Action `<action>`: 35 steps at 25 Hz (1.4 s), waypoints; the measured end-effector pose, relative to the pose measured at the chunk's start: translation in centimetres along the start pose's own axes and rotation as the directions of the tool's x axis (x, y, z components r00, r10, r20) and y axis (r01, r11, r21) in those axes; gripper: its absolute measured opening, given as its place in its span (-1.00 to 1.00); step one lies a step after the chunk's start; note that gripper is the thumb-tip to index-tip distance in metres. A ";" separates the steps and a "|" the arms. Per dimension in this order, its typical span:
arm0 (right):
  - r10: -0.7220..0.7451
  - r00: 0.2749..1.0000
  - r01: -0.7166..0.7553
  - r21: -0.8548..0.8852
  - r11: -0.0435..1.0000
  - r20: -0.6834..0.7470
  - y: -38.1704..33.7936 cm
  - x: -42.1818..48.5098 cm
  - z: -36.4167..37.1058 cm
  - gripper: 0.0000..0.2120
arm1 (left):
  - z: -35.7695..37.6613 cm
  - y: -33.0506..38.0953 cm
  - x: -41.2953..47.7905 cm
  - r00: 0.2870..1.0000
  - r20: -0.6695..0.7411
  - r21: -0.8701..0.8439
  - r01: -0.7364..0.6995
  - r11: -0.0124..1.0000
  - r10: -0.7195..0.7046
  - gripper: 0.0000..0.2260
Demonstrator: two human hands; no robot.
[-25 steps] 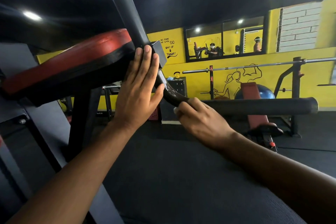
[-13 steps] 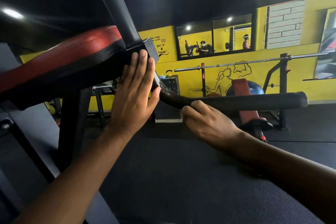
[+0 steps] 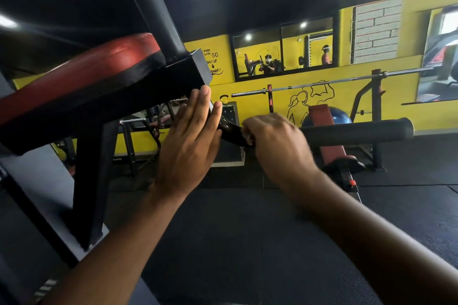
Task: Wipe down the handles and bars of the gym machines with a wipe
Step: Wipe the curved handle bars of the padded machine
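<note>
A black padded handle bar (image 3: 357, 131) runs right from a curved bend (image 3: 230, 132) under the machine's black block (image 3: 188, 69). My right hand (image 3: 277, 146) is curled over the bar just right of that bend and looks blurred. No wipe shows; anything under that hand's fingers is hidden. My left hand (image 3: 190, 146) is flat with straight fingers, its fingertips at the lower corner of the block, just left of the bend. A red and black pad (image 3: 81, 77) sits on the machine at the left.
A black upright tube (image 3: 153, 7) rises from the block, and a black frame leg (image 3: 91, 181) stands at the left. Behind are a barbell on a rack (image 3: 322, 84), a red bench (image 3: 324, 131), a blue ball (image 3: 339, 116) and a yellow wall. Black rubber floor (image 3: 247, 230) lies below.
My right hand has come up from the front of the bar to wrap over its top near the bend. My left hand's fingertips have slipped down from the block's face to its lower corner.
</note>
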State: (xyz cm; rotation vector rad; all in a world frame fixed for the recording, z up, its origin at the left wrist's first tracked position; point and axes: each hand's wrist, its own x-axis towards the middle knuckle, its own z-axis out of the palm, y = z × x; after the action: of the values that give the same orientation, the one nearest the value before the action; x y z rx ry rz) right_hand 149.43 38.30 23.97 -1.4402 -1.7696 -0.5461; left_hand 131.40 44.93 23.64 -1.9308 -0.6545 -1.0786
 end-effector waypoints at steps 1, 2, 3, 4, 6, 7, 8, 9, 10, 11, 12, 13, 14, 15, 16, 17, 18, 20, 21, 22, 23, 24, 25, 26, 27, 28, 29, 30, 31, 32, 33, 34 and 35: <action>0.029 0.999 -0.029 0.029 0.999 0.015 0.4 0.2 -0.5 -0.85 | 0.1 -0.1 -0.2 1.000 0.009 0.016 -0.017 1.000 0.017 -0.57; 0.042 0.999 -0.043 0.037 0.998 0.018 0.2 0.4 -0.7 -0.84 | 0.2 -0.1 -0.4 0.999 0.023 0.039 -0.040 0.998 0.039 -0.58; 0.032 0.999 -0.033 0.006 0.999 0.030 -0.7 0.5 -0.8 -0.82 | 0.2 -0.2 -0.5 0.998 0.035 0.061 -0.060 0.996 0.058 -0.58; 0.010 0.999 -0.008 -0.037 0.999 0.045 -1.6 0.6 -0.8 -0.79 | 0.2 -0.3 -0.5 0.997 0.039 0.080 -0.074 0.994 0.071 -0.59; -0.003 0.999 0.006 -0.057 0.998 0.052 -2.0 -0.1 -1.0 -0.74 | 0.1 -0.4 -0.4 0.995 0.033 0.108 -0.097 0.989 0.094 -0.61; 0.033 0.998 -0.031 -0.052 0.998 0.053 -1.6 -0.4 -1.4 -0.75 | 0.0 -0.4 -0.3 0.994 0.029 0.119 -0.105 0.987 0.102 -0.62; 0.078 0.996 -0.076 -0.059 0.995 0.032 -1.1 -0.8 -1.7 -0.76 | 0.1 -0.5 -0.3 0.994 0.025 0.127 -0.113 0.985 0.110 -0.63; 0.104 0.995 -0.103 -0.084 0.991 0.011 -1.1 -1.1 -1.9 -0.75 | 0.1 -0.6 -0.1 0.993 0.022 0.129 -0.118 0.985 0.116 -0.64; 0.094 0.996 -0.094 -0.111 0.989 -0.001 -1.7 -1.2 -1.6 -0.73 | 0.2 -0.6 0.0 0.993 0.021 0.123 -0.120 0.985 0.119 -0.63; 0.062 0.998 -0.061 -0.121 0.991 0.008 -2.4 -1.1 -1.1 -0.72 | 0.2 -0.5 0.1 0.993 0.025 0.109 -0.121 0.987 0.119 -0.63; 0.039 0.999 -0.036 -0.120 0.992 0.022 -3.1 -0.8 -0.5 -0.70 | 0.2 -0.4 0.2 0.992 0.036 0.091 -0.122 0.988 0.119 -0.62; 0.032 0.999 -0.027 -0.115 0.993 0.039 -3.4 -0.5 -0.3 -0.69 | 0.2 -0.4 0.1 0.991 0.051 0.075 -0.124 0.989 0.120 -0.61; 0.037 0.998 -0.032 -0.106 0.994 0.050 -3.1 -0.1 -0.2 -0.67 | 0.2 -0.4 0.1 0.991 0.061 0.067 -0.125 0.990 0.121 -0.61; 0.052 0.996 -0.044 -0.103 0.994 0.071 -2.5 0.4 -0.4 -0.67 | 0.1 -0.5 0.2 0.990 0.063 0.070 -0.127 0.989 0.123 -0.61; 0.067 0.993 -0.055 -0.123 0.991 0.096 -1.9 0.8 -0.6 -0.69 | 0.1 -0.6 0.3 0.990 0.057 0.075 -0.130 0.989 0.126 -0.62; 0.071 0.991 -0.054 -0.151 0.987 0.110 -1.6 1.0 -1.0 -0.70 | 0.1 -0.6 0.3 0.990 0.048 0.079 -0.134 0.988 0.130 -0.62; 0.067 0.991 -0.047 -0.174 0.984 0.114 -1.7 0.9 -1.0 -0.70 | 0.2 -0.5 0.3 0.990 0.039 0.077 -0.136 0.988 0.133 -0.62; 0.043 0.997 -0.032 -0.175 0.984 0.059 -1.9 -0.2 -0.6 -0.69 | 0.3 -0.5 0.3 0.990 0.028 0.064 -0.139 0.988 0.138 -0.63; 0.046 0.999 -0.048 -0.156 0.987 -0.018 -1.6 -1.3 -0.2 -0.72 | 0.4 -0.4 0.3 0.990 0.023 0.062 -0.138 0.988 0.137 -0.64; 0.085 0.988 -0.099 -0.107 0.989 -0.130 -1.3 -2.6 0.3 -0.74 | 0.5 -0.5 0.3 0.990 0.013 0.062 -0.138 0.988 0.138 -0.65; 0.160 0.952 -0.171 -0.018 0.985 -0.262 -1.1 -4.0 1.2 -0.77 | 0.7 -0.4 0.4 0.991 0.000 0.060 -0.136 0.989 0.136 -0.66; 0.260 0.879 -0.236 0.111 0.966 -0.399 -1.1 -5.1 2.5 -0.82 | 0.8 -0.3 0.4 0.991 -0.013 0.048 -0.133 0.990 0.133 -0.66; 0.403 0.766 -0.281 0.304 0.910 -0.501 -1.5 -5.5 4.0 -0.88 | 1.0 -0.2 0.4 0.992 -0.019 0.034 -0.128 0.991 0.128 -0.67; 0.595 0.617 -0.280 0.562 0.778 -0.515 -2.4 -5.3 5.4 -0.90 | 1.1 -0.1 0.3 0.992 -0.020 0.024 -0.123 0.992 0.123 -0.67; 0.789 0.457 -0.200 0.817 0.541 -0.410 -3.7 -4.8 6.4 -0.90 | 1.1 -0.1 0.3 0.993 -0.017 0.016 -0.121 0.993 0.121 -0.66; 0.918 0.340 -0.040 0.972 0.230 -0.204 -5.0 -3.9 6.8 -0.89 | 1.2 -0.1 0.3 0.992 -0.013 0.008 -0.121 0.993 0.122 -0.66; 0.960 0.280 0.129 0.990 -0.052 0.014 -6.0 -3.1 7.0 -0.88 | 1.1 -0.1 0.2 0.992 -0.008 0.001 -0.123 0.992 0.123 -0.66; 0.943 0.265 0.236 0.935 -0.263 0.199 -6.4 -2.3 7.2 -0.87 | 1.1 -0.2 0.2 0.992 -0.001 -0.003 -0.124 0.992 0.124 -0.66; 0.896 0.286 0.291 0.860 -0.420 0.341 -6.7 -1.7 7.1 -0.86 | 1.1 -0.3 0.3 0.992 0.003 -0.003 -0.126 0.992 0.126 -0.66; 0.836 0.330 0.329 0.776 -0.538 0.439 -6.9 -1.4 6.9 -0.85 | 1.1 -0.3 0.3 0.992 0.003 0.000 -0.126 0.992 0.126 -0.65; 0.782 0.381 0.356 0.702 -0.616 0.493 -6.8 -1.3 7.0 -0.83 | 1.1 -0.2 0.4 0.992 0.001 0.000 -0.125 0.992 0.125 -0.65; 0.735 0.437 0.367 0.643 -0.672 0.519 -6.6 -1.3 7.1 -0.82 | 1.2 -0.2 0.4 0.992 0.001 -0.001 -0.124 0.992 0.124 -0.65; 0.691 0.493 0.360 0.600 -0.715 0.529 -6.2 -1.2 7.2 -0.81 | 1.1 -0.2 0.3 0.992 0.001 -0.002 -0.124 0.992 0.124 -0.65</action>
State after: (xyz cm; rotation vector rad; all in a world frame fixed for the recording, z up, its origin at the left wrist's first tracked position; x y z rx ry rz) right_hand 141.44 41.20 19.50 -0.0024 0.0387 1.0770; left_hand 131.95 45.99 23.66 -1.9469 -0.5276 -1.0007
